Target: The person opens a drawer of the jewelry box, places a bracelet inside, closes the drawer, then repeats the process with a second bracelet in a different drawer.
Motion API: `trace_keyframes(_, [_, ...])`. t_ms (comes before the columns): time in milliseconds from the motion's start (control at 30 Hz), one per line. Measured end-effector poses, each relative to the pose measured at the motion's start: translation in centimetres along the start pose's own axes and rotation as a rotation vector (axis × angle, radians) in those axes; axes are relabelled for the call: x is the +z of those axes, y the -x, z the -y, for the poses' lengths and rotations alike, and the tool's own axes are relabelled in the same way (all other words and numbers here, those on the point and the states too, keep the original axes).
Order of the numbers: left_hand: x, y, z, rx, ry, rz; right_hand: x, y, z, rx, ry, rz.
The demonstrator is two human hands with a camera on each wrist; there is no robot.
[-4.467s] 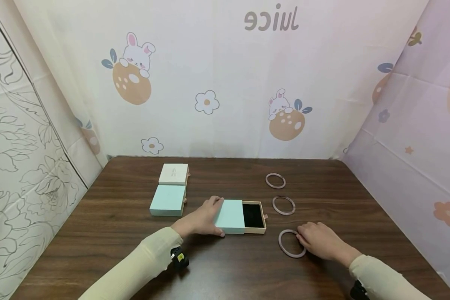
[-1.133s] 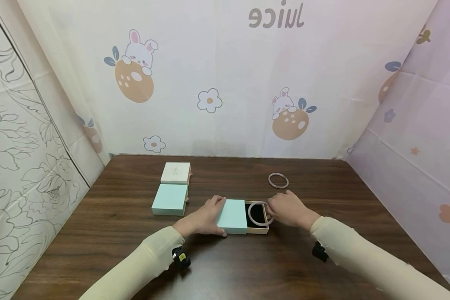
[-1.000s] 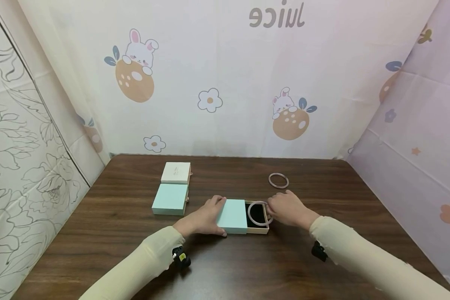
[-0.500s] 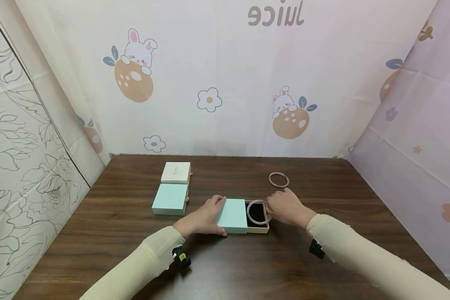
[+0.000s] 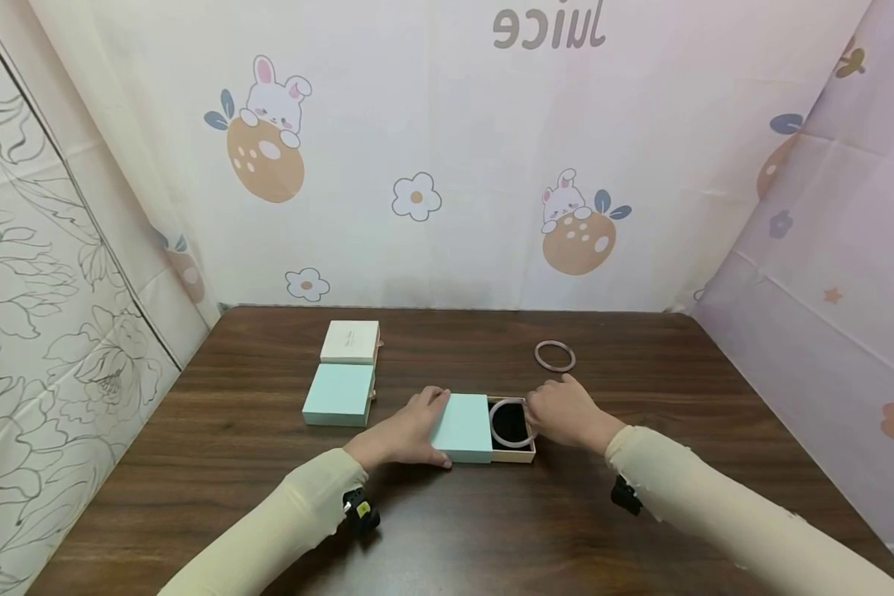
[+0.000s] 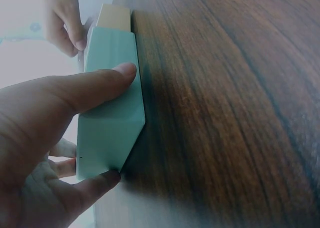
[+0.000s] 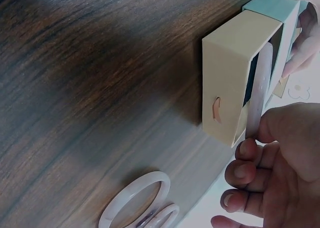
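My left hand grips the closed end of a mint-green drawer-style gift box; in the left wrist view its thumb lies along the side. The cream drawer sticks out to the right, with black lining and a ribbon pull tab. Over the drawer, my right hand pinches a pale pink bangle between thumb and fingertips. The bangle is tilted, its far part inside the drawer opening and its held edge at the rim. Two more bangles lie on the table in the right wrist view.
Behind the right hand lies the far bangle. At the back left, a second mint box stands in front of a white box. A printed curtain hangs along the table's back edge.
Since 4.5 s ago my right hand has lifted the nearest bangle and carried it left to the drawer. In the last second it has shifted slightly left and lower. The left hand holds still.
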State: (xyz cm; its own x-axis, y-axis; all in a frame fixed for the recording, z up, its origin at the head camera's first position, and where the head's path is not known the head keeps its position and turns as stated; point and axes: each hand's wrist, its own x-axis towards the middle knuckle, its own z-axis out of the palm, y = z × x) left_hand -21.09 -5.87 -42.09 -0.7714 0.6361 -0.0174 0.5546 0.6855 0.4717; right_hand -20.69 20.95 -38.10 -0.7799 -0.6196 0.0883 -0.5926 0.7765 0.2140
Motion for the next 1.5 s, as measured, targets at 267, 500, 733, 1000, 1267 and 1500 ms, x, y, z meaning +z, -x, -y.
trace_keyframes(267, [0.0,-0.1,0.0,0.005,-0.007,-0.001,0.0,-0.1,0.4,-0.018,-0.017,0.008])
trace_keyframes(500, [0.0,-0.1,-0.1,0.000,-0.012,-0.002,0.0,-0.3,0.6,-0.018,-0.018,0.013])
trace_keyframes(733, [0.0,-0.1,-0.1,0.007,-0.009,-0.002,0.3,-0.6,0.7,-0.021,-0.015,0.011])
trace_keyframes(1000, [0.1,0.0,-0.2,0.005,-0.016,-0.009,0.4,-0.7,1.1,-0.029,-0.011,0.001])
trace_keyframes(1267, [0.1,0.0,-0.2,0.008,-0.010,-0.010,0.4,-0.7,1.3,-0.033,0.020,-0.022])
trace_keyframes(1500, [0.1,0.0,-0.1,0.007,-0.006,-0.009,0.4,-0.7,1.1,-0.044,0.034,-0.040])
